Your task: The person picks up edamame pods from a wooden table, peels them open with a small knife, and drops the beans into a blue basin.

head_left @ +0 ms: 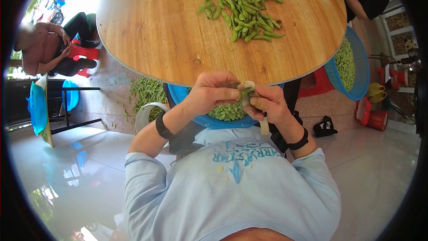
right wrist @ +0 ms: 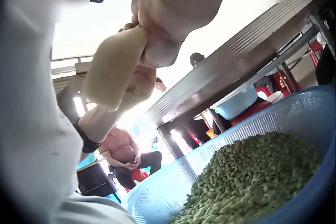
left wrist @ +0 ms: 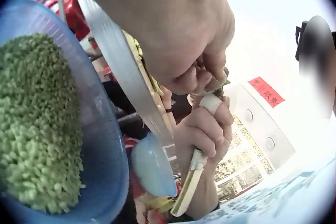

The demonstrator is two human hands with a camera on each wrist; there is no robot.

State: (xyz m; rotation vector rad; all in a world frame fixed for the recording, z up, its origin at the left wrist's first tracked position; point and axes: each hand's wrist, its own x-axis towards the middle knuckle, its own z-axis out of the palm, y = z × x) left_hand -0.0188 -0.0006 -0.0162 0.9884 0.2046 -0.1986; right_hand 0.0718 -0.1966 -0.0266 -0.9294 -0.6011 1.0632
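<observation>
In the head view the left hand [head_left: 213,93] and right hand [head_left: 270,103] meet above the near table edge, over a blue basket [head_left: 178,93] of shelled green beans [head_left: 228,112]. Fingertips of both hands pinch something small and dark greenish between them; its shape is mostly hidden. The right hand [left wrist: 202,129] also has a pale strip-like tool [left wrist: 186,190] in its curled fingers, with white wrapping on it and a pale band round a finger. In the right wrist view the tool [right wrist: 114,69] hangs down large beside the hand.
Green pods [head_left: 243,4] are heaped on the round wooden table [head_left: 156,40]. Another blue basket [head_left: 363,69] of beans stands right. Pods [head_left: 149,93] and a white bucket [head_left: 145,116] are on the floor at left. A person [head_left: 40,47] sits at left, another at upper right.
</observation>
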